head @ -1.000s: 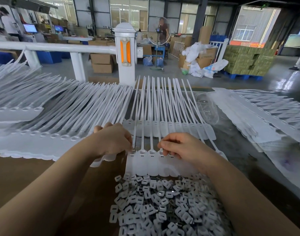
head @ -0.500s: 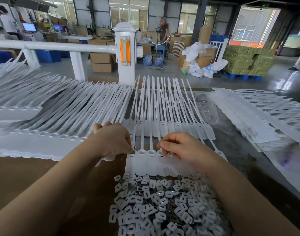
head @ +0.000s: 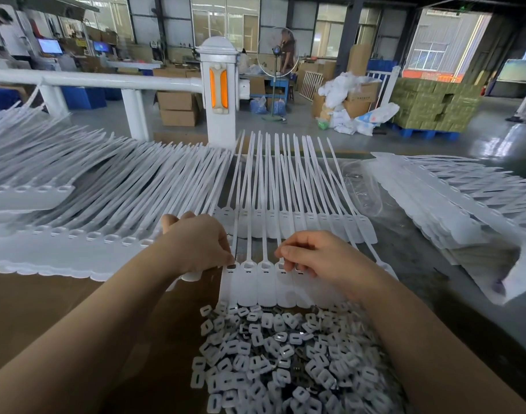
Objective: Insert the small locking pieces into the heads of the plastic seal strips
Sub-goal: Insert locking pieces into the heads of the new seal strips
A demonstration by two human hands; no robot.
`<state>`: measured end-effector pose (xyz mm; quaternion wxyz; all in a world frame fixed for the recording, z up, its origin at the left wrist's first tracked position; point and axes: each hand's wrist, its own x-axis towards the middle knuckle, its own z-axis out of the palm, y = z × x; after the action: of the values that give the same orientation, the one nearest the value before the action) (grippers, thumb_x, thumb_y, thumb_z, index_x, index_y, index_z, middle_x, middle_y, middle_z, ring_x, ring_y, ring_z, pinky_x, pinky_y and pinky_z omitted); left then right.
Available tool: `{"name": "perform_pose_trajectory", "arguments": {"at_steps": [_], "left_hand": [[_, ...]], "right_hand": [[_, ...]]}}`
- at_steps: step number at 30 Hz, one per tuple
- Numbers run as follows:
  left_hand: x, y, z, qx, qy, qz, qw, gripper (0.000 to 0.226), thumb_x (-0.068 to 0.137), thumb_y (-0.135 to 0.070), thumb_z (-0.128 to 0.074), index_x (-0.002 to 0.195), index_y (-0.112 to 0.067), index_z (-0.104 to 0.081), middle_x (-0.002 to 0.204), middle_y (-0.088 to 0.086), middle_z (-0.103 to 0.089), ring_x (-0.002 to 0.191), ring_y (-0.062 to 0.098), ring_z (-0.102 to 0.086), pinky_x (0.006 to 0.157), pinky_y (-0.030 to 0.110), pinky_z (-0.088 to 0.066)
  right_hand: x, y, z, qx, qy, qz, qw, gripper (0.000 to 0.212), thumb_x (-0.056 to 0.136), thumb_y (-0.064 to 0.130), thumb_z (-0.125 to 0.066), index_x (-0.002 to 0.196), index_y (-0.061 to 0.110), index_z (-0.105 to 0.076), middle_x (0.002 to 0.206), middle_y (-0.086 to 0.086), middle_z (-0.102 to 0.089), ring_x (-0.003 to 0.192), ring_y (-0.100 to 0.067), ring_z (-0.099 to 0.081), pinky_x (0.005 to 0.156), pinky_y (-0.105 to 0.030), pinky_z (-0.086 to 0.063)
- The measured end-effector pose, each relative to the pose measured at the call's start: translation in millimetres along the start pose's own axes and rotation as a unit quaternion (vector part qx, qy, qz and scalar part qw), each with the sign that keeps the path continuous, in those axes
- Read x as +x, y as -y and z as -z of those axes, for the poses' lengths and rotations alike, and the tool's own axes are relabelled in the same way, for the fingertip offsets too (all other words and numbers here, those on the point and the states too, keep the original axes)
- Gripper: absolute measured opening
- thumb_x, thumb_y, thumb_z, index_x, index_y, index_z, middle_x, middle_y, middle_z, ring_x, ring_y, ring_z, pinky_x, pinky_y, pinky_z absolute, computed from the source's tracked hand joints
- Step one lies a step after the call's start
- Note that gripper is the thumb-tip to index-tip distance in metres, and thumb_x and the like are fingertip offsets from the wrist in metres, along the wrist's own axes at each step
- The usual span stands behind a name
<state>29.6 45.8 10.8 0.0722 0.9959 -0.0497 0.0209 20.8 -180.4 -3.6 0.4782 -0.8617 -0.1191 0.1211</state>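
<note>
Pressing down at the row of seal strips [head: 264,282] lying on the table [head: 46,318], both hands are working at the strip heads. Left hand [head: 196,243] is sitting with fingers curled, thumb and fingertip closing together at the leftmost head; whatever is being pinched there is too small and hidden to tell, so the grip state is unclear. Right hand [head: 318,255] is hovering over the heads further right, fingers bent and bunched, fingertips touching the fourth head or so; any piece under them is covered by the fingers. Locking pieces [head: 273,360] are lying in a loose pile just in front of the strip tabs, between the two forearms, partly cut off by the bottom edge. Second row of strips [head: 300,222] is lying just behind the hands. Big fanned stack of strips [head: 91,204] is spreading to the left, another stack [head: 452,201] is sitting to the right, partly cropped.
</note>
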Motion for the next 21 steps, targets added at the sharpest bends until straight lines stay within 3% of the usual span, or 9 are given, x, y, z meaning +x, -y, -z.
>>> {"name": "perform_pose_trajectory", "arguments": {"at_steps": [10,12,14,16,18,21], "left_hand": [[-4,3,5,-0.080,0.022,0.003,0.997,0.017,0.080,-0.043,-0.072,0.074,-0.028,-0.070,0.077,-0.011,-0.066,0.093,0.014,-0.054,0.096,0.042,-0.028],[-4,1,7,-0.091,-0.005,-0.019,0.996,0.016,0.082,-0.042,-0.071,0.074,-0.029,-0.068,0.073,-0.014,-0.065,0.088,0.011,-0.055,0.090,0.038,-0.030],[-6,-4,11,-0.137,-0.006,-0.078,0.987,0.011,0.083,-0.036,-0.073,0.075,-0.030,-0.068,0.069,-0.015,-0.064,0.077,0.004,-0.060,0.080,0.025,-0.039],[-11,-14,17,-0.189,0.061,-0.155,0.968,0.009,0.082,-0.031,-0.075,0.076,-0.033,-0.068,0.075,-0.019,-0.066,0.073,-0.003,-0.062,0.063,0.009,-0.044],[-17,-25,19,-0.216,0.147,-0.215,0.941,0.010,0.080,-0.029,-0.077,0.077,-0.034,-0.069,0.075,-0.024,-0.065,0.070,-0.009,-0.059,0.062,0.003,-0.041],[-26,-38,16,-0.230,0.223,-0.275,0.906,0.008,0.080,-0.027,-0.078,0.082,-0.031,-0.072,0.069,-0.021,-0.062,0.063,-0.008,-0.055,0.064,0.004,-0.040]], "right_hand": [[0,0,0,0.001,0.003,0.001,1.000,0.012,0.096,0.030,-0.061,0.098,0.026,-0.072,0.077,0.012,-0.073,0.062,0.010,-0.059,0.067,-0.020,-0.041],[0,0,0,0.000,0.004,0.000,1.000,0.011,0.096,0.030,-0.061,0.098,0.026,-0.072,0.078,0.011,-0.074,0.062,0.010,-0.059,0.068,-0.021,-0.041],[1,1,1,0.000,0.003,0.000,1.000,0.011,0.096,0.031,-0.061,0.098,0.027,-0.071,0.078,0.012,-0.073,0.062,0.010,-0.058,0.069,-0.021,-0.042],[1,1,0,0.000,0.001,0.002,1.000,0.010,0.096,0.031,-0.061,0.097,0.027,-0.071,0.076,0.013,-0.073,0.062,0.010,-0.058,0.069,-0.022,-0.042],[1,1,0,0.002,-0.001,0.005,1.000,0.009,0.095,0.032,-0.063,0.096,0.028,-0.070,0.074,0.015,-0.073,0.063,0.010,-0.060,0.069,-0.022,-0.042],[1,1,-1,-0.007,-0.005,0.005,1.000,0.009,0.093,0.037,-0.064,0.094,0.030,-0.070,0.074,0.018,-0.072,0.064,0.010,-0.062,0.071,-0.023,-0.043]]}}
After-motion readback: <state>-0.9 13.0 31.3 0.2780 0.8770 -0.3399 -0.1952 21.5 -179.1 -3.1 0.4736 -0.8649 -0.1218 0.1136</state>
